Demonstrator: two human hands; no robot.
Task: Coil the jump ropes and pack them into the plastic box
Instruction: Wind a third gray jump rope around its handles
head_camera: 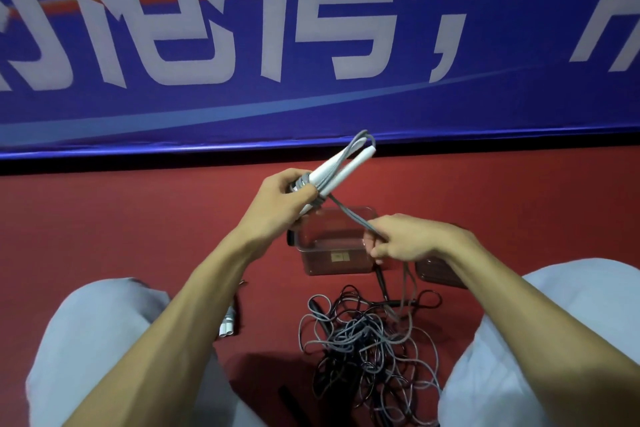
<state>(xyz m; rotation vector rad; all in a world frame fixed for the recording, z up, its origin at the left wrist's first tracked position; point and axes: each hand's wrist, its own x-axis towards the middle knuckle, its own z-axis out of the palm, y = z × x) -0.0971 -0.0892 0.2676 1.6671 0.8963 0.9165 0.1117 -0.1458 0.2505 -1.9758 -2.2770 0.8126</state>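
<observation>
My left hand (284,198) grips two white jump-rope handles (341,168) held together, tips pointing up and to the right. Grey cord (304,180) is wound a few turns around them near my fingers. A taut stretch of the same grey cord (349,217) runs down to my right hand (405,237), which pinches it. From there the cord drops into a tangled pile of grey and black ropes (370,343) on the red floor between my knees. The clear plastic box (334,262) stands on the floor just under my hands.
A second clear container or lid (436,274) lies right of the box, partly hidden by my right arm. White handles of another rope (228,322) lie by my left knee. A blue banner with white characters (311,45) rises behind the floor.
</observation>
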